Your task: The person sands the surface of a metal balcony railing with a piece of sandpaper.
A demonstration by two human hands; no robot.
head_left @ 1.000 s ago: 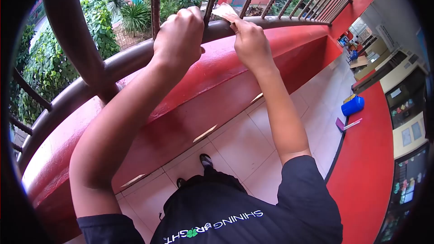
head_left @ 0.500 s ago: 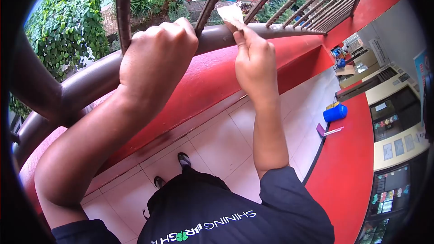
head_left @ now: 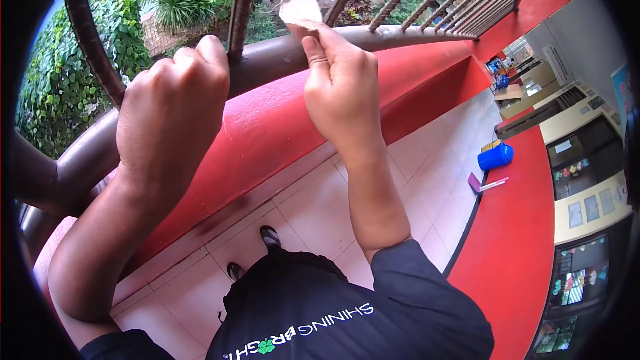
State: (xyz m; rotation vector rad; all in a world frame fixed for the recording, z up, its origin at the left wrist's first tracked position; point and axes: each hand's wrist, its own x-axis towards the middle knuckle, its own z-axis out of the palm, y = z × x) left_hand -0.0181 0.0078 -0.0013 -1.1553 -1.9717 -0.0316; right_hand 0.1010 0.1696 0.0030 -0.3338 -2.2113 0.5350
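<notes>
My left hand (head_left: 172,103) is closed in a fist over the thick brown pipe rail (head_left: 270,61), close beside an upright bar. Its fingertips are hidden on the far side. In my right hand (head_left: 343,83), a crumpled whitish piece like cloth or tissue (head_left: 301,11) is pinched between thumb and fingers. The piece sticks up above the rail in front of the bars. A ridged brown bar (head_left: 245,7) rises from the rail between my two hands.
Below the rail runs a red wall (head_left: 267,140). Pale floor tiles (head_left: 307,207) lie under my feet. A blue container (head_left: 495,157) and a purple dustpan-like object (head_left: 475,183) are along the right side. Leafy plants (head_left: 87,33) grow beyond the bars.
Both hands and the near part of the railing appear further left in view. The left hand still grips the rail, and the right still pinches the whitish piece.
</notes>
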